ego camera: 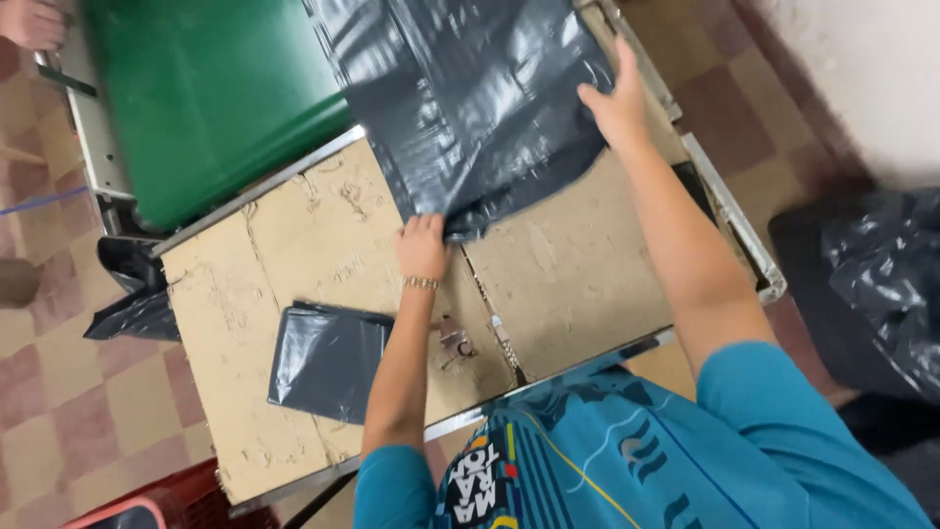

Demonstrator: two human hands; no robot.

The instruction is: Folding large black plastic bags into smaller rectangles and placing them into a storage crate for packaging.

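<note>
A large dark grey plastic bag [470,98] lies spread over the far part of a worn cardboard-covered table [245,294]. My left hand [421,245] pinches the bag's near corner at the table's middle. My right hand [617,98] grips the bag's right edge farther away. A smaller folded stack of the same grey plastic bags [328,358] rests on the table to the left of my left forearm. A bracelet [421,283] sits on my left wrist.
A green conveyor belt [206,98] runs at the far left, with another person's hand [29,22] at its top corner. More black plastic [881,284] is piled on the right. A small metal part [455,343] lies on the table. Checked floor tiles [59,392] surround the table.
</note>
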